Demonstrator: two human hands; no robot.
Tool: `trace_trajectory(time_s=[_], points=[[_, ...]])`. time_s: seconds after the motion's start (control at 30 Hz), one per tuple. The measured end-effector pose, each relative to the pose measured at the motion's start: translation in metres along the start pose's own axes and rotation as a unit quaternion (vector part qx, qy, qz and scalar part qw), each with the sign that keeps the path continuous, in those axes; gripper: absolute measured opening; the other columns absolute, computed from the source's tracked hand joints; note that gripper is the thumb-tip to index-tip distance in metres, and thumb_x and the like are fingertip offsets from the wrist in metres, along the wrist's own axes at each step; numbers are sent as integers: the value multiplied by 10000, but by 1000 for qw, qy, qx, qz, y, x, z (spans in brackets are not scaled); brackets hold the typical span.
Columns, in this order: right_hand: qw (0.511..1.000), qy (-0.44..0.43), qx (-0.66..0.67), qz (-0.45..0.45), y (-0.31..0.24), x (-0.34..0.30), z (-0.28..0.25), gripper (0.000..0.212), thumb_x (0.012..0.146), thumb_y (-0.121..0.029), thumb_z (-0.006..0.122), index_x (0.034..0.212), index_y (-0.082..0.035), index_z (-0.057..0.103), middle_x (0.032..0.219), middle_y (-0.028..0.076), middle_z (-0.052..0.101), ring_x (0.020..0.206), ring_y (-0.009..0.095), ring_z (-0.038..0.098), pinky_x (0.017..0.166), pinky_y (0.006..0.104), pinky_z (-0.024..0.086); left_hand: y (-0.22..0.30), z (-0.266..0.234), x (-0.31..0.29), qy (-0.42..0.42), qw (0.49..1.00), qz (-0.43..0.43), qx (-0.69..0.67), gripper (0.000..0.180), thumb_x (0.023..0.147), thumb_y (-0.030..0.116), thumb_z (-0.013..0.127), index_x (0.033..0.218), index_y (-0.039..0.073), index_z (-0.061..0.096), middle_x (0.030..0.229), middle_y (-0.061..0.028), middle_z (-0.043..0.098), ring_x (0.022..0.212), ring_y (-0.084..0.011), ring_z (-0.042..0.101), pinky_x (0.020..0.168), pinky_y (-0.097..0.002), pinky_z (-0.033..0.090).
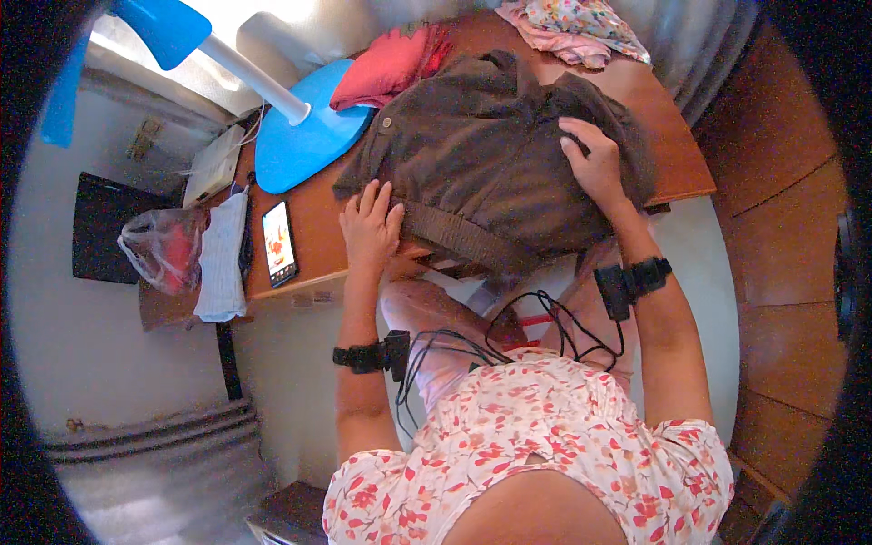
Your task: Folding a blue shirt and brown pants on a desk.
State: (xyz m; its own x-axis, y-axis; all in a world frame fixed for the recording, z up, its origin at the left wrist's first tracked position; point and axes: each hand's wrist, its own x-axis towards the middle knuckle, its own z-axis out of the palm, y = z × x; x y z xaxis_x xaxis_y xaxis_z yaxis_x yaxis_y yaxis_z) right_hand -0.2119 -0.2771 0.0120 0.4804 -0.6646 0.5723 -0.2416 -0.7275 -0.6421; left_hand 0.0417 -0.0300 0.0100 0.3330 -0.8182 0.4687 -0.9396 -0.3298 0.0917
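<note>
A dark brown jacket (pixel 481 154) with a ribbed hem lies bunched on the wooden table, and part of it hangs over the near edge. A round button shows near its left side. My left hand (pixel 370 225) rests at the left end of the ribbed hem, its fingers spread and touching the cloth. On the jacket's right part lies my right hand (pixel 595 165), fingers a little bent and apart, with no cloth visibly gripped. Dark straps with small boxes and cables circle both my forearms.
Left of the jacket, a phone (pixel 280 243) with a lit screen lies by a blue-based lamp (pixel 313 136). Folded red cloth (pixel 391 65) sits behind. Patterned cloth (pixel 581 32) is at the far right. A clear plastic bag (pixel 163 250) and white cloth (pixel 221 263) hang at the left edge.
</note>
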Motion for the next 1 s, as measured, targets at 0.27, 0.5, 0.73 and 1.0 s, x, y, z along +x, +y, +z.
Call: trace_trajectory(time_s=[0.27, 0.5, 0.73, 1.0], points=[[921, -234, -16, -313, -64, -39, -24, 623, 538, -168, 696, 1132, -157, 511, 1192, 86, 485, 1132, 291, 422, 978, 496, 271, -20, -29, 0, -56, 987, 89, -123, 464, 681, 38, 515, 1140, 104, 524, 1233, -108, 449, 1047, -330, 433, 912, -416, 338], [813, -221, -251, -477, -56, -94, 22, 482, 753, -299, 437, 1215, -418, 365, 1398, -43, 196, 1255, 277, 210, 1028, 545, 75, -21, -32, 16, -98, 987, 123, -44, 556, 618, -95, 457, 1129, 111, 530, 1202, -85, 482, 931, -292, 491, 841, -350, 412], [836, -191, -215, -467, -64, -95, 34, 264, 728, -291, 500, 976, -303, 588, 1343, -23, 304, 1216, 259, 272, 1023, 539, 110, -29, -23, 16, -73, 989, 94, -85, 521, 621, -102, 449, 1085, 106, 562, 1145, -64, 533, 890, -287, 501, 821, -342, 422], [808, -242, -244, -479, -59, -94, 25, 177, 730, -292, 509, 882, -259, 595, 1302, -2, 342, 1211, 275, 265, 1018, 541, 137, -27, -35, 20, -25, 972, -3, -234, 396, 616, -95, 426, 935, 31, 624, 994, -121, 613, 905, -265, 587, 819, -317, 450]])
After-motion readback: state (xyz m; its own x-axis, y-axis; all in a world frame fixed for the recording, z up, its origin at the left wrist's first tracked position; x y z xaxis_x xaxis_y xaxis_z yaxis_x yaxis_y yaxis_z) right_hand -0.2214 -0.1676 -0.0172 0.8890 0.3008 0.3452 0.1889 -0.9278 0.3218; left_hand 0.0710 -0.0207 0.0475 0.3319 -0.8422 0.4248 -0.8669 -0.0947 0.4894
